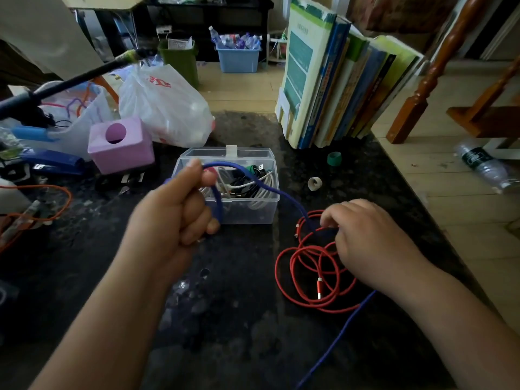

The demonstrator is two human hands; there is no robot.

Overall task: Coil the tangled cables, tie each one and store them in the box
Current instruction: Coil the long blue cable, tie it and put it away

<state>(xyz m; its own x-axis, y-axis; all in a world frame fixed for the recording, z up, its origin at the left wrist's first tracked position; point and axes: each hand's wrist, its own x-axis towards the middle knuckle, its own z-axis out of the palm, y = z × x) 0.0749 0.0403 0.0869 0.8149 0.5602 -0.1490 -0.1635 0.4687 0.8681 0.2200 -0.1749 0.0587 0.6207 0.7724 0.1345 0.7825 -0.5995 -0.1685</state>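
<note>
Nearest to me, the blue cable (334, 344) trails off the bottom edge of the dark countertop (225, 319), so I cannot see its far end. It runs up under the right hand (363, 237), whose fingers curl down onto it where it crosses the loose red cable (309, 266); the fingertips are hidden, but it looks like a pinch on the blue strand. The left hand (180, 206) is raised in a fist around the start of a blue loop, thumb on top. I judge the coiling of the blue one is only beginning: the next move calls for freeing it from the red loops and feeding slack to the left hand. Just beyond, the clear box (253, 212) stands open with white and dark cables already inside, though whether those are tied is hard to make out. Two small rings of tape, green (334, 159) and pale (314, 183), lie further back.
</note>
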